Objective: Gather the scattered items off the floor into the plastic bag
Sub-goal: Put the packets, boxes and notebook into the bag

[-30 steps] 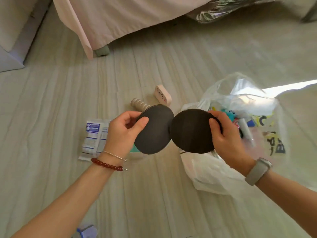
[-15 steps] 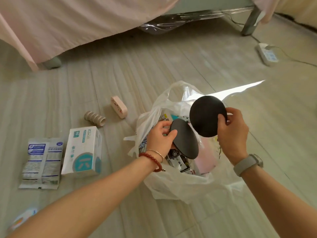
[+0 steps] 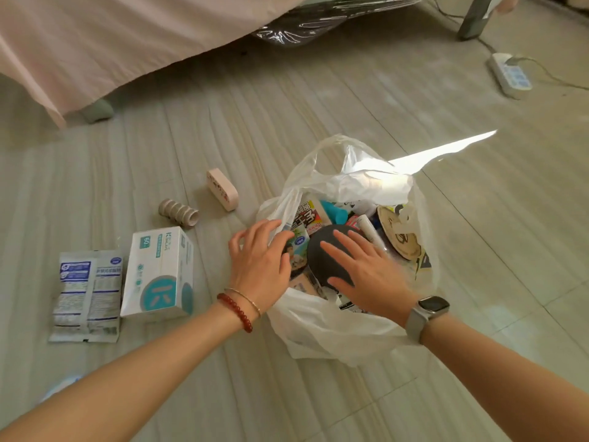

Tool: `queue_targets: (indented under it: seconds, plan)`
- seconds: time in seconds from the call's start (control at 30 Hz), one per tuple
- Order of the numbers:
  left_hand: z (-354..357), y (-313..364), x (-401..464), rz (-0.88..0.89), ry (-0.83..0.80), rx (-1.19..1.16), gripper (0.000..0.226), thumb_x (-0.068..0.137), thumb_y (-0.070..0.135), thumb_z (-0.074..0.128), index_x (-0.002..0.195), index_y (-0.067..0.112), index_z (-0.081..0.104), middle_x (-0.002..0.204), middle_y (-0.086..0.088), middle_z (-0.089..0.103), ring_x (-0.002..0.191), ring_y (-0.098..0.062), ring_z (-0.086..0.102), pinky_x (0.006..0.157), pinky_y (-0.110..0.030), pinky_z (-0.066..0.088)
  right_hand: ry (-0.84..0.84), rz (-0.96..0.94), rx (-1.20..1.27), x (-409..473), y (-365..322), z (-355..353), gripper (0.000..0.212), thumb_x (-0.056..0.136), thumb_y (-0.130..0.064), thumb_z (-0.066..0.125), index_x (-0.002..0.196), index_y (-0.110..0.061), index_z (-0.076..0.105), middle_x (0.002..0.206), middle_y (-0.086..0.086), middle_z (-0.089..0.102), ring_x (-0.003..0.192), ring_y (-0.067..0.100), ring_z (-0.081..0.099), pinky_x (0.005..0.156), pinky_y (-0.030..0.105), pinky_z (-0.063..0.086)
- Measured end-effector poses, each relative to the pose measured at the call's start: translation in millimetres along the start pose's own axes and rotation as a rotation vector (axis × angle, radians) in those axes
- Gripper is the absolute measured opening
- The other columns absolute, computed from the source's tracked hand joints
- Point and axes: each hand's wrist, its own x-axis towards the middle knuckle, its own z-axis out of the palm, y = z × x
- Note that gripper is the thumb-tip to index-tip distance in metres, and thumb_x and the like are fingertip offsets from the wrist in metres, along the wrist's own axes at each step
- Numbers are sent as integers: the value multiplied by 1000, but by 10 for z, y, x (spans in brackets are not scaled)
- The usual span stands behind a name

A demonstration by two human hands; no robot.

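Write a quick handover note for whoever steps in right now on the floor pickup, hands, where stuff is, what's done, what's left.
Left hand: open, fingers spread at the plastic bag rim, holding nothing.
Right hand: open, flat over the black disc inside the bag.
Done: black disc is in the bag among other items.
Left on the floor, left of the bag: white box, foil packets, ribbed beige roll, pink case.
Suggest the white box next; it lies nearest the left hand.
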Motion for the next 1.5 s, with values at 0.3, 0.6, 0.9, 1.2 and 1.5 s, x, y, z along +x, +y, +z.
queue_targets:
  seconds: [0.3,0.6,0.9,1.2,1.5]
  plan:
    - [-158,-891,-648,-216,-41,74,46,79,39,35,117,19,50,125,-11,56,118,-24,46,96,-50,37,-55,298,-67,133,-115,-69,52,90,-53,36,137,-29,36,148,5,32,136,28,28,108,44,30]
    - [-389,-1978,-1025,-875,62,-66,45,89,22,51,131,8,43,143,-16,36,131,-35,31,105,-49,27,326,-287,309,693,-1762,45,36,91,-23,42,124,-11,50,124,9,52,111,26,50,88,37,47]
    - [-535,-2782,-1048,-1029,-58,-84,75,86,40,53,143,14,12,154,-13,12,140,-31,12,109,-53,21,-170,-305,0,1223,-2802,788,49,93,-54,22,139,-44,11,155,1,-13,140,34,-19,108,65,7]
    - [-428,-2926,-1131,-1067,62,-194,52,69,35,75,110,9,55,113,-16,56,102,-30,53,81,-35,43,173,-334,-75,1017,-2445,907,19,70,-33,63,87,-25,61,117,9,55,122,37,40,84,67,41]
    - [-694,-2540,-1217,-985,315,-168,34,88,18,56,111,-1,40,106,-24,63,88,-42,59,69,-42,44,-1,7,232,966,-2360,733,74,75,-42,57,137,-31,19,150,8,1,116,39,37,91,43,40]
